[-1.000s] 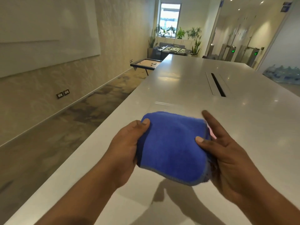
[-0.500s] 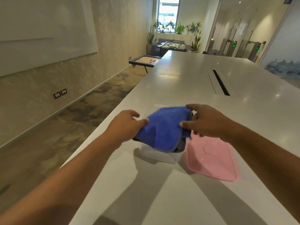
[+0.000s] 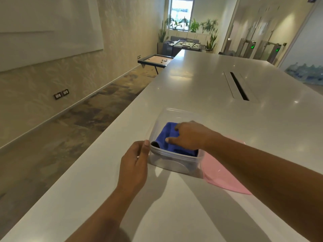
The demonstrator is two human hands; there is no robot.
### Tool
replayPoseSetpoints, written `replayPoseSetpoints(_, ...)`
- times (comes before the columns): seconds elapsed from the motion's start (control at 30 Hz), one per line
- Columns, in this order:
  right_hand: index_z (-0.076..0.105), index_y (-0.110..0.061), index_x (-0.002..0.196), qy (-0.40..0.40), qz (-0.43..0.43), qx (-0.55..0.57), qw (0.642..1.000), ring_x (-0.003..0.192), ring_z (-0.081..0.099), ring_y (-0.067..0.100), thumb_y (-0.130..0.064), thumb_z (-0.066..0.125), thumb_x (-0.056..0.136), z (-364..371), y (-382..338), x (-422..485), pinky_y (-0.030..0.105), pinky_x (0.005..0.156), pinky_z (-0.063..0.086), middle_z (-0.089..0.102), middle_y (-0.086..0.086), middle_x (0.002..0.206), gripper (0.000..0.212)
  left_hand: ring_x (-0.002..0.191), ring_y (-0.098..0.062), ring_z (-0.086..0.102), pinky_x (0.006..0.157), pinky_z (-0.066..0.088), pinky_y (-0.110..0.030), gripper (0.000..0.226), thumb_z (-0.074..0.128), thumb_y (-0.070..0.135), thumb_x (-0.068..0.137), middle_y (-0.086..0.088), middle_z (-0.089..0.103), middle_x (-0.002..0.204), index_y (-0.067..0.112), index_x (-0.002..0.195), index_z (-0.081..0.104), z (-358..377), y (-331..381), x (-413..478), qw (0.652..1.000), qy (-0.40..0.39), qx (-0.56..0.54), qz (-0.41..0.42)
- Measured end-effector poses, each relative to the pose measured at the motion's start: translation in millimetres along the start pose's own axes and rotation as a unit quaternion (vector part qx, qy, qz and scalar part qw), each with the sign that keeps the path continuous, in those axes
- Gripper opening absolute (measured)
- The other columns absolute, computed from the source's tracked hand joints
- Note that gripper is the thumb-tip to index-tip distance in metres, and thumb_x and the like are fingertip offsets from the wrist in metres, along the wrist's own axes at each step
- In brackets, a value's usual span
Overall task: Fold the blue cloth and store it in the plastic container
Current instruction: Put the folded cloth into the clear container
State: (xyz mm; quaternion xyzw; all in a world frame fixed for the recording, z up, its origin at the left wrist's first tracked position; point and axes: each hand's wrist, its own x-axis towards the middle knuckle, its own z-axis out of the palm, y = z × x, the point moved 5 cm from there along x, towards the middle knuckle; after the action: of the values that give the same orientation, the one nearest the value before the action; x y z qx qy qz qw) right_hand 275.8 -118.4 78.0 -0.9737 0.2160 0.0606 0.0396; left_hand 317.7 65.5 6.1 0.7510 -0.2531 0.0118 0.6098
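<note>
The folded blue cloth [image 3: 166, 137] lies inside the clear plastic container [image 3: 172, 163], which stands on the white table near its left edge. My right hand [image 3: 188, 135] reaches into the container and rests flat on top of the cloth, fingers spread, pressing it down. My left hand [image 3: 135, 163] is at the container's near left corner, thumb on the rim, fingers against the wall. Part of the cloth is hidden under my right hand.
A pink lid [image 3: 222, 175] lies flat on the table just right of the container, partly under my right forearm. The long white table [image 3: 201, 88] has a dark cable slot [image 3: 238, 86] farther back. The table's left edge drops to the floor.
The cloth went from being held in both hands above the table down into the container. My left hand let go of it and moved to the container's corner.
</note>
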Motion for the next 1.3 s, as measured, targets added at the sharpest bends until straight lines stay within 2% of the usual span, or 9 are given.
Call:
replayPoseSetpoints(0.07,0.057,-0.020,0.126,-0.061,0.009,-0.045,0.997,0.100,0.061,0.024,-0.078,0.043,0.079,15.4,-3.5,11.4,0.037,0.080,0.048,0.066,0.005,0.121,0.076,0.080,0.000,0.061,0.063,0.044,-0.009,0.042,0.030,0.070,0.089,0.026,0.065,0.085,0.041,0.086,0.060,1.4,1.2,-1.0,1.000,-0.006,0.019,0.008)
replayPoseSetpoints(0.1,0.046,-0.022,0.140,-0.098,0.017,-0.059,0.993,0.112,0.058,0.027,-0.080,0.042,0.078,22.9,-4.4,17.2,0.040,0.086,0.047,0.056,0.007,0.139,0.085,0.080,0.001,0.060,0.063,0.045,-0.011,0.040,0.029,0.071,0.088,0.029,0.063,0.085,0.043,0.085,0.058,2.5,1.1,-1.7,0.999,-0.010,0.034,0.006)
replayPoseSetpoints(0.17,0.012,-0.033,0.155,-0.174,0.024,-0.071,0.982,0.135,0.041,0.035,-0.081,0.042,0.077,37.3,-5.4,27.9,0.049,0.106,0.037,0.013,0.008,0.164,0.096,0.081,0.001,0.060,0.065,0.050,-0.020,0.033,0.029,0.069,0.088,0.031,0.062,0.086,0.049,0.083,0.056,4.7,-1.2,-2.4,0.999,-0.017,0.049,0.001)
replayPoseSetpoints(0.27,-0.013,-0.045,0.150,-0.218,0.029,-0.083,0.972,0.143,0.028,0.042,-0.080,0.046,0.075,50.2,-3.9,40.1,0.058,0.113,0.024,-0.020,0.004,0.163,0.101,0.082,0.002,0.059,0.065,0.050,-0.022,0.033,0.028,0.069,0.088,0.023,0.064,0.080,0.050,0.080,0.054,6.0,-2.9,-2.0,0.999,-0.019,0.051,0.004)
replayPoseSetpoints(0.4,-0.024,-0.047,0.145,-0.241,0.025,-0.078,0.967,0.145,0.020,0.043,-0.078,0.051,0.074,60.9,-1.0,48.0,0.059,0.115,0.021,-0.033,0.006,0.159,0.108,0.083,0.007,0.057,0.063,0.045,-0.016,0.039,0.023,0.073,0.088,0.019,0.061,0.077,0.047,0.080,0.051,7.5,-3.1,-2.2,0.998,-0.021,0.059,0.006)
replayPoseSetpoints(0.7,-0.024,-0.044,0.146,-0.238,0.015,-0.061,0.969,0.148,0.011,0.042,-0.074,0.058,0.074,62.6,-1.7,53.5,0.059,0.116,0.019,-0.030,0.006,0.160,0.114,0.078,-0.004,0.060,0.064,0.043,-0.014,0.036,0.021,0.072,0.083,0.020,0.060,0.081,0.049,0.083,0.049,9.0,-6.1,-2.9,0.997,-0.023,0.067,0.002)
replayPoseSetpoints(1.0,-0.009,-0.028,0.154,-0.186,0.043,-0.066,0.979,0.142,0.027,0.040,-0.069,0.072,0.063,47.5,-5.7,58.9,0.057,0.109,0.034,0.011,0.006,0.162,0.129,0.078,-0.001,0.059,0.063,0.039,-0.011,0.039,0.018,0.076,0.081,0.025,0.057,0.081,0.050,0.082,0.048,9.2,-7.8,-1.7,0.997,-0.023,0.076,0.001)
replayPoseSetpoints(1.17,0.005,-0.027,0.155,-0.186,0.061,-0.072,0.978,0.138,0.032,0.040,-0.067,0.076,0.058,44.0,-6.6,72.1,0.053,0.103,0.036,0.021,0.007,0.157,0.126,0.077,-0.001,0.059,0.062,0.038,-0.008,0.040,0.019,0.075,0.082,0.024,0.058,0.081,0.048,0.084,0.049,7.8,-8.1,-1.8,0.996,-0.021,0.085,0.010)
replayPoseSetpoints(1.3,0.000,-0.029,0.155,-0.179,0.053,-0.060,0.980,0.139,0.030,0.039,-0.069,0.075,0.059,44.2,-8.3,61.6,0.057,0.107,0.037,0.015,0.006,0.159,0.128,0.078,-0.003,0.059,0.063,0.038,-0.009,0.046,0.021,0.072,0.082,0.025,0.056,0.082,0.041,0.094,0.052,6.6,-6.4,0.1,0.996,-0.024,0.081,0.003)
